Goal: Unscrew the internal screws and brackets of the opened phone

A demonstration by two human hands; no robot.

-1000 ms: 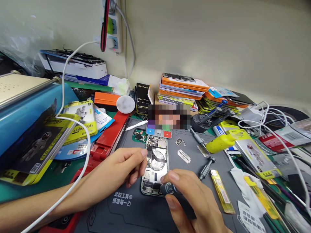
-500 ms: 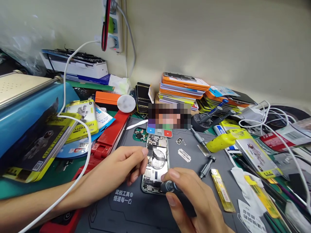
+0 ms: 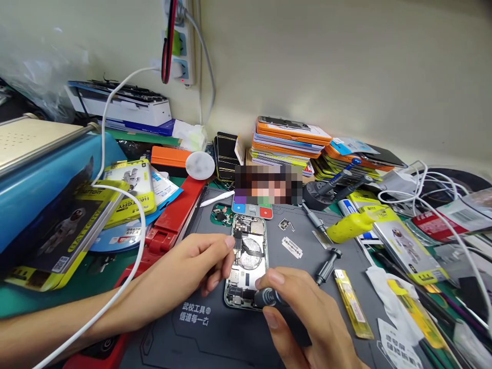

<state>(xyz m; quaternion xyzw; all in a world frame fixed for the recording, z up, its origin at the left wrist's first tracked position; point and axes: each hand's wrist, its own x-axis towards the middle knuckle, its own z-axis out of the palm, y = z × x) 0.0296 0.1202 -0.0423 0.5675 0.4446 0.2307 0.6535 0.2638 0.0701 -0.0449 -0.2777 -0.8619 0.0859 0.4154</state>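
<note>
An opened phone (image 3: 251, 281) lies on the dark mat, with its circuit board, a round silvery coil and black flex cable exposed. At its left edge is my left hand (image 3: 209, 259), closed, fingers curled under and thumb tip over the phone's side; whatever they hold is hidden. My right hand (image 3: 307, 307) grips a dark grey screwdriver (image 3: 271, 297) between thumb and fingers, low over the phone's bottom right corner. The screwdriver's tip is out of sight.
A razor blade (image 3: 292, 247), a small metal part (image 3: 285, 224), another screwdriver (image 3: 328, 266) and a yellow lighter (image 3: 352, 305) lie right of the phone. Behind are a small circuit board (image 3: 222, 215) and stacked boxes (image 3: 290, 138). A white cable (image 3: 142, 225) crosses over my left forearm.
</note>
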